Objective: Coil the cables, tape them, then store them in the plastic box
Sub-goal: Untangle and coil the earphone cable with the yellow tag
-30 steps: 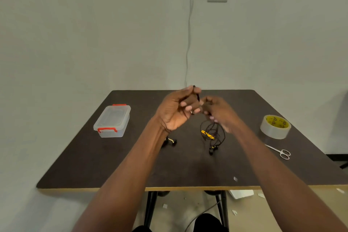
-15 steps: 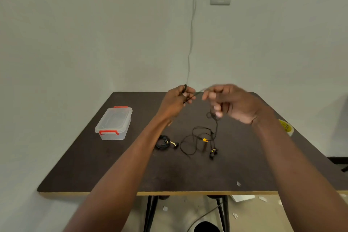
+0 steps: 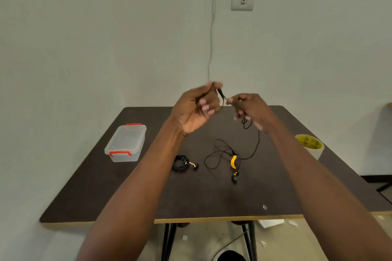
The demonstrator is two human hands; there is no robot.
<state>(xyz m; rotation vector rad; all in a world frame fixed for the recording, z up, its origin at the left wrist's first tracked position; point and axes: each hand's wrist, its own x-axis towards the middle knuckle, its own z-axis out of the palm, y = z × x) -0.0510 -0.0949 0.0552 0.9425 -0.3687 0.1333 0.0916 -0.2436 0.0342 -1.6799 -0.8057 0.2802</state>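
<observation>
Coiling is in hand: the earphone cable (image 3: 239, 155) is pinched by the left hand (image 3: 196, 110) and right hand (image 3: 251, 110), its remainder trailing on the table (image 3: 106, 186). More loops are needed before taping.

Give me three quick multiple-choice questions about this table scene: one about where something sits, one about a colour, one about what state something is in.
1. Where is the plastic box?
A. left part of the table
B. on the floor
C. right edge, beside the tape

2. What colour are the box's latches?
A. blue
B. red
C. green

3. What state is the cable in the hands in?
A. fully coiled and taped
B. inside the box
C. mostly loose, trailing on the table

Answers: 1 A, it sits left of both arms. 2 B, red clips show at both ends. 3 C, left hand and right hand pinch one end while loops lie uncoiled.
</observation>
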